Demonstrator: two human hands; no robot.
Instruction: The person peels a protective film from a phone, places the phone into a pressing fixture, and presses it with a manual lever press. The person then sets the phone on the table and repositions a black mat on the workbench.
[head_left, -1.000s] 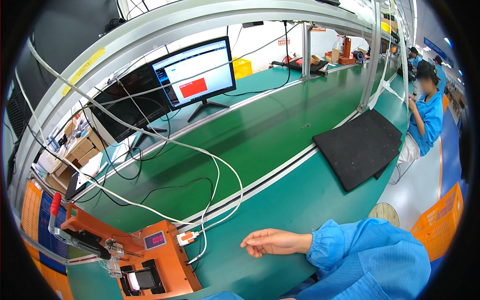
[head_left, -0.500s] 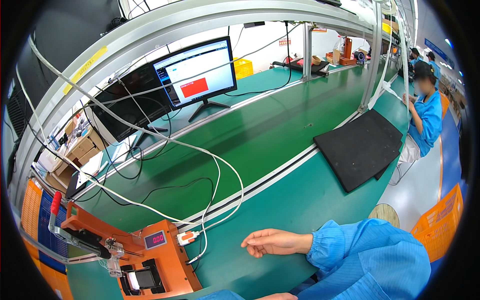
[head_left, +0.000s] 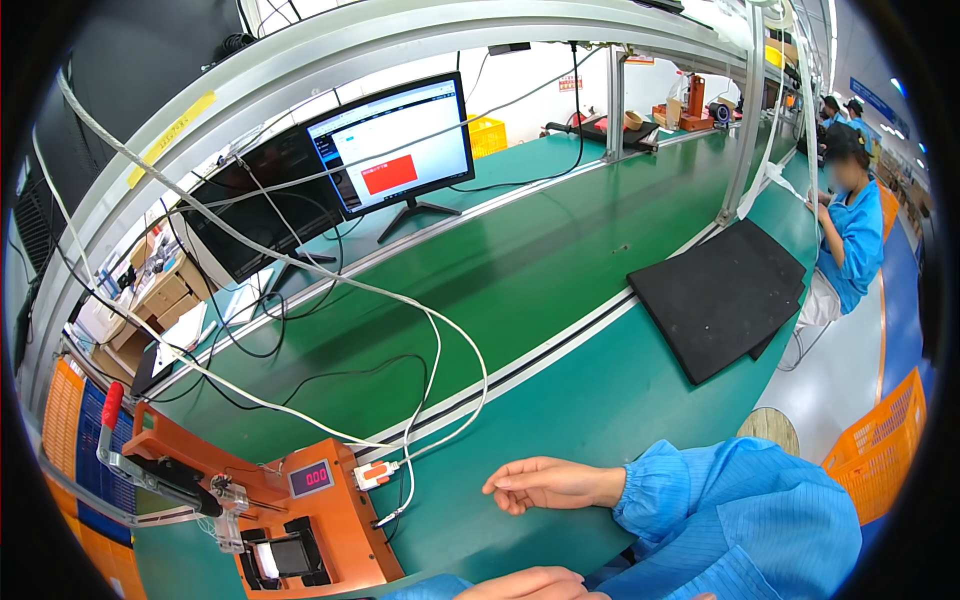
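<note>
My right hand (head_left: pixel 548 484) hovers over the green bench with its fingers loosely curved and nothing visible in them. Low at the lower edge, my left hand (head_left: pixel 530 584) lies flat in front of my body, partly cut off by the frame. No object shows in it. To the left stands an orange test fixture (head_left: pixel 345 530) with a red-handled toggle clamp (head_left: pixel 112 408), its lever upright. A small dark rectangular piece (head_left: pixel 290 558) sits in the fixture's black holder. A digital display (head_left: pixel 311 479) is lit on its top. Neither hand touches the fixture.
White cables (head_left: pixel 480 360) loop across the bench to a plug (head_left: pixel 374 475) beside the fixture. A lit monitor (head_left: pixel 392 145) stands beyond the green conveyor belt (head_left: pixel 540 240). Black mats (head_left: pixel 715 295) lie to the right. A seated co-worker (head_left: pixel 852 230) and an orange crate (head_left: pixel 880 450) are farther right.
My left hand has risen further into view at the lower edge. My right hand stays almost still. The co-worker at the right has shifted slightly.
</note>
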